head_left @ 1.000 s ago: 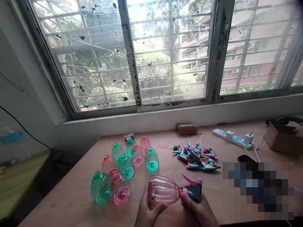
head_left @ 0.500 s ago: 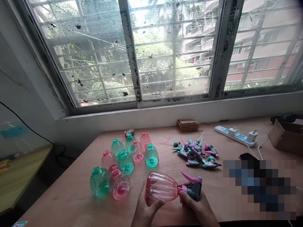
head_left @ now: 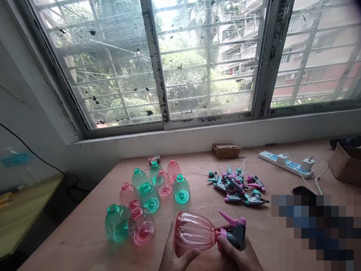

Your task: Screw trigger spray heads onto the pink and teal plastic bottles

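Pink bottle (head_left: 194, 230): on its side between both grips, near edge of the bench (head_left: 70, 241), neck (head_left: 217, 233) toward the right. Can't tell if it touches the top.
Left grip (head_left: 176, 254): holding the base end, fingers mostly hidden.
Right grip (head_left: 239, 254): closed on the spray head (head_left: 239, 237) at the neck end.
Collar (head_left: 223, 233): up against the neck, thread seating not visible. If the head sits skewed, could cross-thread and leak.
Bottle wall (head_left: 186, 237): looks thin. Hold too light, it may spin in my palm; too hard, it may flex.
Trigger (head_left: 227, 217): sticks up toward the far edge. Could snag my right fingers if I roll the head.
Standing bottles (head_left: 150, 199): bunched toward the left edge, look light. A careless left forearm could topple one into its neighbours.
Loose heads (head_left: 235, 186): piled toward the far edge, tubes overlapping. Tugging one could drag others.
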Action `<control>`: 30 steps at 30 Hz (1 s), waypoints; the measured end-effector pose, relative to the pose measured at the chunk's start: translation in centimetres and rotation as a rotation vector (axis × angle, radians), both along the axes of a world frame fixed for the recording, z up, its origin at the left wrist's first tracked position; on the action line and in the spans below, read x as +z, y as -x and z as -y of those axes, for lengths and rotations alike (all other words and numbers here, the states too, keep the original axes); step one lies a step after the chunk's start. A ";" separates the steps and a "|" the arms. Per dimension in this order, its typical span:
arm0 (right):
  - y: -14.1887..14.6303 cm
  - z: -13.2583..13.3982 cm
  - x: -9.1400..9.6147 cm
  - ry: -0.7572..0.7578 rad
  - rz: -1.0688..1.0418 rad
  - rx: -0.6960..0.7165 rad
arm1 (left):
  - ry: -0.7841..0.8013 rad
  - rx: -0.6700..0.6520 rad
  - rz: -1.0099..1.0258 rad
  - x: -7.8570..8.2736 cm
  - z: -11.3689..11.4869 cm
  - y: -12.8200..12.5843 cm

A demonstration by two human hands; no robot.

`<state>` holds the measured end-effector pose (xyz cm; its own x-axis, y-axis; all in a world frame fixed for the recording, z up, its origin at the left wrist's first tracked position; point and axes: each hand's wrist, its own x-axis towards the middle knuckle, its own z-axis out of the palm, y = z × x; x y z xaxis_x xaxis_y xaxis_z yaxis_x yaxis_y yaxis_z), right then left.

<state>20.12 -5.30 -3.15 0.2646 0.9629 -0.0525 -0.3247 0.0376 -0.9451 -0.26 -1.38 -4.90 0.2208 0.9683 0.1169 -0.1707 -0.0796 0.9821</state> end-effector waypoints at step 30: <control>-1.0 0.1 -0.3 -0.063 0.085 0.056 | -0.022 0.023 -0.025 0.7 0.3 -0.7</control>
<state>21.09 -5.41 -3.46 0.2108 0.9771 0.0294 -0.2466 0.0822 -0.9656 0.48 -1.65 -4.22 0.2012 0.9704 0.1333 -0.1443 -0.1053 0.9839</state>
